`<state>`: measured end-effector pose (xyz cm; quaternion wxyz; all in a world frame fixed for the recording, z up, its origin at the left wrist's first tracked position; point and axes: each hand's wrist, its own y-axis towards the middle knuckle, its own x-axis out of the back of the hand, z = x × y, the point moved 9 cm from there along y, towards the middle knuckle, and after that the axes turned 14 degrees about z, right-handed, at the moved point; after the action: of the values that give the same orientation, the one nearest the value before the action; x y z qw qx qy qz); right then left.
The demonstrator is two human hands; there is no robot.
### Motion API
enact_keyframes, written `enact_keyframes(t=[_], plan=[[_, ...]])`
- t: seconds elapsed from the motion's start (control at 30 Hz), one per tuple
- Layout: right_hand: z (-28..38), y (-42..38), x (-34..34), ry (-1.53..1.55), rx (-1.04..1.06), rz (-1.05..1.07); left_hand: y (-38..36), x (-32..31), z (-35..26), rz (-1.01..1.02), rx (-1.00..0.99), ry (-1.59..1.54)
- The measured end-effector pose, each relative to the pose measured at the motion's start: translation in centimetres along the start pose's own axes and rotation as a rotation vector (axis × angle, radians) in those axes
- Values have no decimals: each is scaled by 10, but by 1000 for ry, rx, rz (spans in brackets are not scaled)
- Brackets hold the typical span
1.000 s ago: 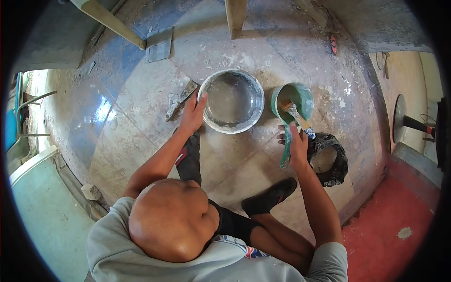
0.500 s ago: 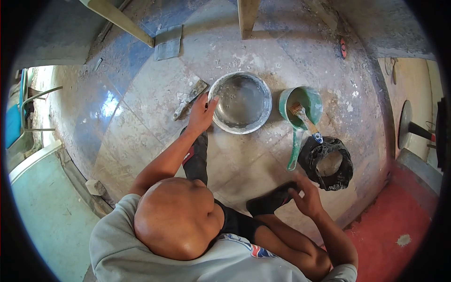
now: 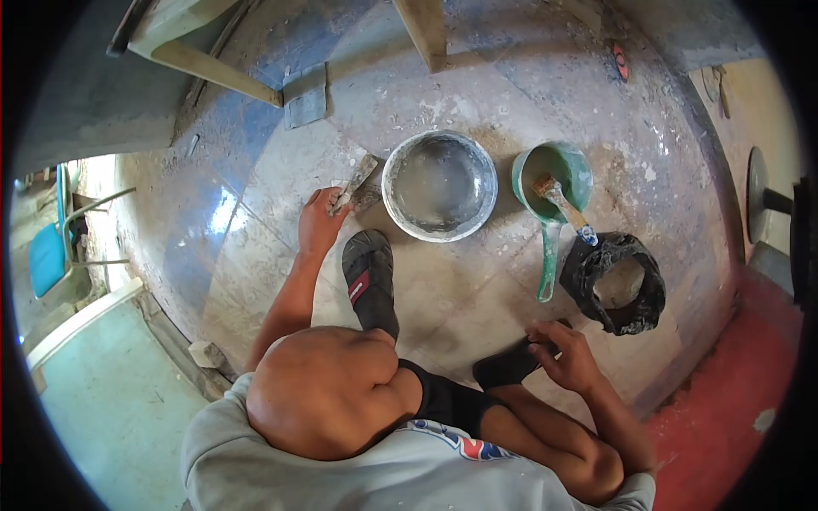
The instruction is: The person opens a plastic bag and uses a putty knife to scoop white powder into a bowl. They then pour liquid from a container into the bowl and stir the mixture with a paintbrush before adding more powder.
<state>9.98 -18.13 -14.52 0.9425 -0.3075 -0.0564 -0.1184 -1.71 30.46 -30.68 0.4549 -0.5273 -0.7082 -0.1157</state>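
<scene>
My left hand [image 3: 320, 223] is down at the floor, its fingers closed around the handle end of a putty-crusted putty knife [image 3: 361, 174]. Just right of it stands a round metal bowl [image 3: 388, 186] holding grey, wet-looking mix. My right hand [image 3: 569, 356] hovers near my black shoe [image 3: 509, 364], fingers loosely bent and apart, with nothing in it. Ahead of that hand are a green long-handled dipper [image 3: 548, 260], with a paintbrush [image 3: 569, 210] resting in it, and a black plastic bag [image 3: 652, 285] holding grey powder.
A grey flat piece [image 3: 305, 95] lies by a wooden leg [image 3: 217, 70] at the back left. Another wooden leg [image 3: 423, 34] stands at the top. A red object [image 3: 620, 62] lies far right, and a pale block [image 3: 204, 354] sits on the left.
My left hand has left the bowl's rim and moved left and down onto the putty knife. My right hand stays near the shoe, its fingers slightly more bent. The view has shifted a little.
</scene>
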Motion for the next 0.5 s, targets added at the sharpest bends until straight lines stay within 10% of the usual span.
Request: enact_keyframes(t=[0.23, 0.5], plan=[[24, -3, 13, -22, 201, -124, -16, 31, -40, 168, 192, -882], [97, 26, 74, 544, 473, -325, -32, 27, -311, 837, -291, -980]])
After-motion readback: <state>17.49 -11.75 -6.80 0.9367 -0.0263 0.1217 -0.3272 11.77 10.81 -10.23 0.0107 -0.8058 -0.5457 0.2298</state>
